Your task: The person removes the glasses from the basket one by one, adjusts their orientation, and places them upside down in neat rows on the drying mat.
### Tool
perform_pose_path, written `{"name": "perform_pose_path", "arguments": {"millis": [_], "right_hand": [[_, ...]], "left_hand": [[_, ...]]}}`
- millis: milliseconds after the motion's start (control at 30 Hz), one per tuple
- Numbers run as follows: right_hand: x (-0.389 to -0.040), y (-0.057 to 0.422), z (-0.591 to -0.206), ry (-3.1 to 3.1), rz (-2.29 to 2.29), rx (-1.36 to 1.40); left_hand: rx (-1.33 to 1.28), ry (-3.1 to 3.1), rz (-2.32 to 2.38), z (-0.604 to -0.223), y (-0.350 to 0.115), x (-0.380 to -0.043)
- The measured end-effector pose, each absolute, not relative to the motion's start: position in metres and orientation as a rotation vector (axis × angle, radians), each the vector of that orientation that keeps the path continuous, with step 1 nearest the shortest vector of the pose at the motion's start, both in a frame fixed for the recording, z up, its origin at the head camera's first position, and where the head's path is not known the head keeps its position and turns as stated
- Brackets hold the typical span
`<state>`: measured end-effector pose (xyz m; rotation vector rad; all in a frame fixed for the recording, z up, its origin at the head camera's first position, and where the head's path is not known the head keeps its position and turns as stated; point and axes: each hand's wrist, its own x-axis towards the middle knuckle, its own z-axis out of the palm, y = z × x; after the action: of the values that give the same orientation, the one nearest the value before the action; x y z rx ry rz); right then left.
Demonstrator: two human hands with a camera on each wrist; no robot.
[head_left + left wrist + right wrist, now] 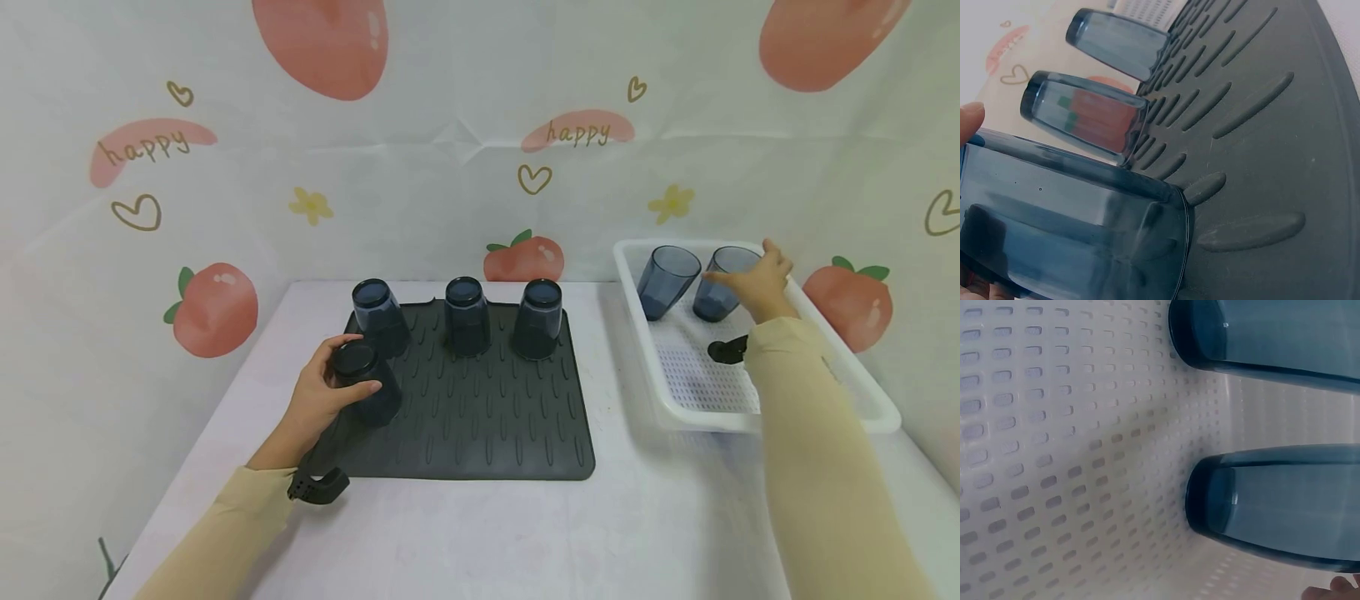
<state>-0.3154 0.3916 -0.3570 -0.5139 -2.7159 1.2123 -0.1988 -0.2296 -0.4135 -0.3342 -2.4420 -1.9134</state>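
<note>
My left hand (318, 404) grips an upside-down blue drinking glass (369, 392) at the left side of a black ridged drying mat (487, 417). In the left wrist view, the rim of this glass (1085, 219) is right at the mat's surface, with a fingertip (971, 122) at its far end. My right hand (761, 283) is spread about the right one of two upright blue glasses in a white basket, thumb in front and fingers past its right side. The right wrist view has this glass (1279, 506) with fingertips (1335, 589) close below it.
Three more upturned glasses stand along the mat's back edge: left (381, 317), middle (467, 317) and right (537, 321). Another upright glass (667, 279) is in the white perforated basket (645, 333). A printed cloth (420, 183) hangs behind the white table (525, 533).
</note>
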Motion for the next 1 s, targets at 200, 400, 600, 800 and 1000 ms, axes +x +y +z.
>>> {"name": "perform_pose_path", "arguments": {"millis": [200, 400, 600, 800, 1000], "right_hand": [[-0.312, 0.388, -0.358, -2.741, 1.230, -0.545], [-0.308, 0.390, -0.361, -2.708, 1.278, -0.579], [-0.309, 0.395, -0.365, -2.688, 1.307, -0.605], [-0.311, 0.396, -0.368, -2.641, 1.365, -0.600], [-0.315, 0.396, -0.370, -2.590, 1.467, -0.591]], "left_hand": [[-0.329, -2.447, -1.906, -0.412, -0.229, -0.198], [-0.323, -2.450, -1.907, -0.410, -0.228, -0.197], [-0.322, -2.452, -1.913, -0.411, -0.229, -0.197], [-0.312, -2.468, -1.894, -0.410, -0.228, -0.197], [-0.309, -2.476, -1.877, -0.409, -0.228, -0.197]]}}
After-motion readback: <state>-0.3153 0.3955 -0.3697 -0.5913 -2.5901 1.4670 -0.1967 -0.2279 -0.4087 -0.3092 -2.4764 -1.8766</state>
